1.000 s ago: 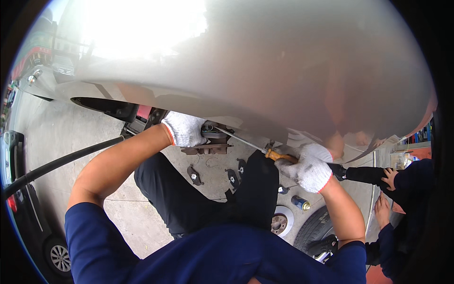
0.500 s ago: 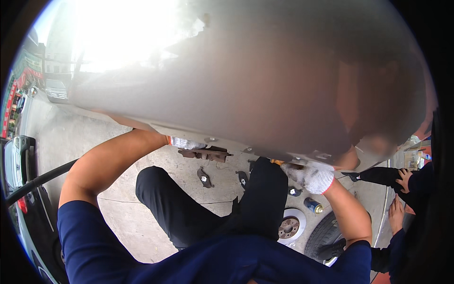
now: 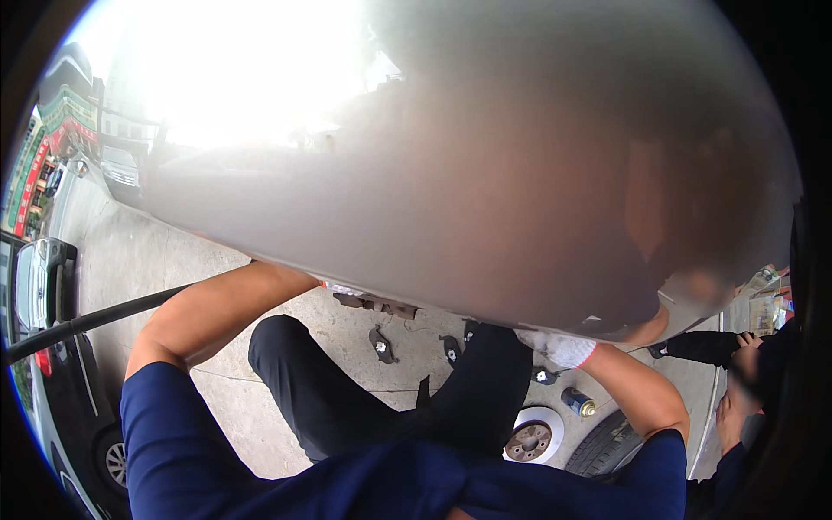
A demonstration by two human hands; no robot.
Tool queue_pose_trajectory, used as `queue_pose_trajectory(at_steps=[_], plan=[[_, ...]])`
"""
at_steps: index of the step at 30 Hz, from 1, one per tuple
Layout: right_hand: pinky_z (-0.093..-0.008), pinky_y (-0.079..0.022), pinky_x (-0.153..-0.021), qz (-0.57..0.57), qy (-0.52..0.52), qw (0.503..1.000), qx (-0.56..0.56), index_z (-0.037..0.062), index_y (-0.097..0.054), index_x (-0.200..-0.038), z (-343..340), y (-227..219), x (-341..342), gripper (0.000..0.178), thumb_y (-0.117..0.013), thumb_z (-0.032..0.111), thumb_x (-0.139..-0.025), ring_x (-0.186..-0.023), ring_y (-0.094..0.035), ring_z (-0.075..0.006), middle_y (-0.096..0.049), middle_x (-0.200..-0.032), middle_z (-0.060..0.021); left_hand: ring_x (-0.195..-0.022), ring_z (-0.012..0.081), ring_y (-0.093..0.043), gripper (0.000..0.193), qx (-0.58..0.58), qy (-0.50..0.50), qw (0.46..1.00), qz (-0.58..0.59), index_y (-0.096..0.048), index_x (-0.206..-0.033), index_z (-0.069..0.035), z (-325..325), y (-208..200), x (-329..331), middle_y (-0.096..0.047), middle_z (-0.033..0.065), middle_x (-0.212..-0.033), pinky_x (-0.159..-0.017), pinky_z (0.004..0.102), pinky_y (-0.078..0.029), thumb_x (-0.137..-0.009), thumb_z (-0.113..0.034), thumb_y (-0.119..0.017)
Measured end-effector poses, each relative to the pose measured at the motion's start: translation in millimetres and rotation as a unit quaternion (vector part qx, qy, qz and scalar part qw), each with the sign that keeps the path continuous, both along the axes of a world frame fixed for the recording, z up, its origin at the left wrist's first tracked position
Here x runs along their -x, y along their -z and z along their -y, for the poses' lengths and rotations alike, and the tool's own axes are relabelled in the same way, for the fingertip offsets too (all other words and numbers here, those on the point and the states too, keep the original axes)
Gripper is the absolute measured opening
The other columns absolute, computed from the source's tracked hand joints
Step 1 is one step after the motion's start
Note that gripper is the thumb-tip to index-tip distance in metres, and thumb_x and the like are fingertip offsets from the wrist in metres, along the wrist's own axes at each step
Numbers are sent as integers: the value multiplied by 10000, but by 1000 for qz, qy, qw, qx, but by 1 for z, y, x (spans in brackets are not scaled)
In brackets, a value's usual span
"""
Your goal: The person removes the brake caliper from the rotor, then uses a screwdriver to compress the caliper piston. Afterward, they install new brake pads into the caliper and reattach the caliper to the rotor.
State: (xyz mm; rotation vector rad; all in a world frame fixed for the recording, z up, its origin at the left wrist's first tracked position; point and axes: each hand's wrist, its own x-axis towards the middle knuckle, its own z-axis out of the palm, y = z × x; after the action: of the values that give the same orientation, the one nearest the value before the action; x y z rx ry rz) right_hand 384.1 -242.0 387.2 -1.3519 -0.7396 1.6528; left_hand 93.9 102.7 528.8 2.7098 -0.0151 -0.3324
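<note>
A glossy grey car body panel (image 3: 485,199) fills the upper view, its lower edge running above my knees. Under that edge reaches my left hand (image 3: 340,288); just a strip of its glove shows, and its fingers are hidden. Close below it is a brown, rusty-looking metal part (image 3: 377,304). My right hand (image 3: 562,347), in a white knitted glove, goes under the panel edge beside my right knee. The panel covers its fingertips, so I cannot see what it holds or touches.
Several dark brake pads, one of them a pad (image 3: 381,345), lie on the concrete. A brake disc (image 3: 532,435), spray can (image 3: 578,402) and tyre (image 3: 604,445) are at right. Another person's hands (image 3: 737,399) show at far right. A black hose (image 3: 104,319) crosses at left.
The panel edge now sits lower in view and covers more of both gloves. The orange-yellow piece seen by my right hand before is now hidden.
</note>
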Motion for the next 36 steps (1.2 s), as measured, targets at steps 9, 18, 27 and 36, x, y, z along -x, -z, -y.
queue_pose_trajectory(at_steps=[9, 18, 27, 36], plan=[[-259, -504, -653, 207, 165, 956, -129, 4, -668, -1296, 28, -15, 27, 278, -672, 128, -1047, -803, -633, -122, -686, -1007, -39, -1047, 364, -739, 458, -30, -28, 999, -11, -754, -1271, -191, 3, 18, -12, -775, 139, -1170, -910, 471, -590, -830, -303, -809], [-386, -549, -792, 373, 271, 862, 213, 94, -752, -1160, -69, 330, 120, 288, -691, 329, -1005, -895, -689, -261, -737, -1031, -103, -1053, 383, -735, 504, -41, -43, 998, 29, -730, -1250, -157, 11, -13, -33, -750, 150, -1184, -927, 482, -592, -782, -294, -858], [-445, -567, -1035, 339, 275, 794, 423, 62, -665, -1338, -106, 303, 183, 508, -800, 295, -908, -1224, -697, -368, -712, -1329, -186, -1094, 452, -705, 674, -99, -47, 994, 8, -667, -1293, -147, 14, -19, -21, -620, 211, -1347, -902, 538, -600, -689, -346, -895], [-501, -534, -1133, 663, 109, 695, -257, -22, -554, -1459, -145, -89, 121, 873, -915, 435, -809, -1364, -613, -423, -625, -1451, -254, -1072, 445, -724, 685, -98, -35, 992, 73, -649, -1327, -93, 5, -6, -17, -600, 212, -1391, -920, 518, -608, -752, -371, -895]])
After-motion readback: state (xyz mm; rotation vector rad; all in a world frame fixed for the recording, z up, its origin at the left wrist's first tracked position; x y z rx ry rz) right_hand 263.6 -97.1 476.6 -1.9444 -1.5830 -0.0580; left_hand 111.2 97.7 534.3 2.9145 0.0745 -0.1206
